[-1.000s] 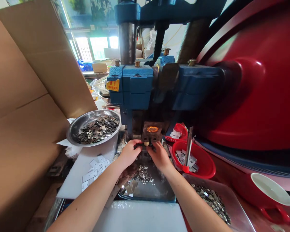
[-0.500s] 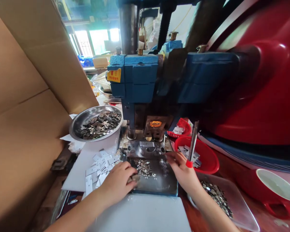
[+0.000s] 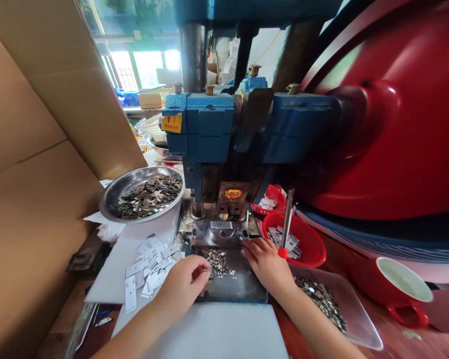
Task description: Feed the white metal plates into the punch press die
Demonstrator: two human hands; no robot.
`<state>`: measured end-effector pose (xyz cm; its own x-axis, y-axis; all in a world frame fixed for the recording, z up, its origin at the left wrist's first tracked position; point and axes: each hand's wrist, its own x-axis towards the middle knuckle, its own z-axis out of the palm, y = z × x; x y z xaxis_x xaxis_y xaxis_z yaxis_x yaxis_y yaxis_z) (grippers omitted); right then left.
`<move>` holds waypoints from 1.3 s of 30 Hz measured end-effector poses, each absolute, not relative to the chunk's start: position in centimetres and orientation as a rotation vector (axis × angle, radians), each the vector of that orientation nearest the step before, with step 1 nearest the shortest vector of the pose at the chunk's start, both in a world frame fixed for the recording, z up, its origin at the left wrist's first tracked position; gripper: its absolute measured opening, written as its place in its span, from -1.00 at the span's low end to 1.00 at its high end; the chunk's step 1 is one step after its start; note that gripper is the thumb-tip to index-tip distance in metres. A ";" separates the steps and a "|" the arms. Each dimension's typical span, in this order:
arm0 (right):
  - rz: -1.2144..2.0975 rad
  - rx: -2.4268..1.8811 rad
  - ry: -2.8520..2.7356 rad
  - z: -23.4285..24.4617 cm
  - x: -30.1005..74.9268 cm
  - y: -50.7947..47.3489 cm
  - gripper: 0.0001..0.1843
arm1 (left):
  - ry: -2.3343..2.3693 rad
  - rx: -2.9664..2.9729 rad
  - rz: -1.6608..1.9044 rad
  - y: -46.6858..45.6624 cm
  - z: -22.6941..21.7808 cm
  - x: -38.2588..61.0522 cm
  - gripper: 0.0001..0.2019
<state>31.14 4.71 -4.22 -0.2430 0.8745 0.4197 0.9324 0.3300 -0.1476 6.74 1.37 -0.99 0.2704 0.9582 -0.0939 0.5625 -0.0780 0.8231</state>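
Head — plate (image 3: 221,225), long axis sideways

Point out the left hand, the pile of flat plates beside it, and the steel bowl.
Left hand (image 3: 184,281): head view, back of hand.
Pile of flat plates (image 3: 154,264): head view, its middle.
Steel bowl (image 3: 110,198): head view, bare inner wall.

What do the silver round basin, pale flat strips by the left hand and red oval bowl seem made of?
Silver round basin: probably stainless steel, polished; bright sheen on its wall.
Pale flat strips: likely sheet metal, satin; thin, straight-edged.
Red oval bowl: apparently plastic, glossy; even colour.
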 end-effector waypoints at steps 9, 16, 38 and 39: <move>-0.198 -1.538 -2.199 -4.5 31.2 4.8 -0.76 | 1.425 1.834 0.824 0.8 -2.3 6.5 -0.85; -0.149 -1.555 -2.140 -5.4 31.7 5.0 -0.73 | 1.429 1.828 0.913 0.9 -2.9 6.3 -0.84; -0.029 -1.364 -1.897 -3.1 29.7 7.0 -0.83 | 1.426 1.773 0.974 1.8 -2.0 5.8 -0.80; -0.024 -1.338 -1.915 -2.6 28.9 7.6 -0.85 | 1.435 1.749 0.965 2.1 -1.6 5.9 -0.81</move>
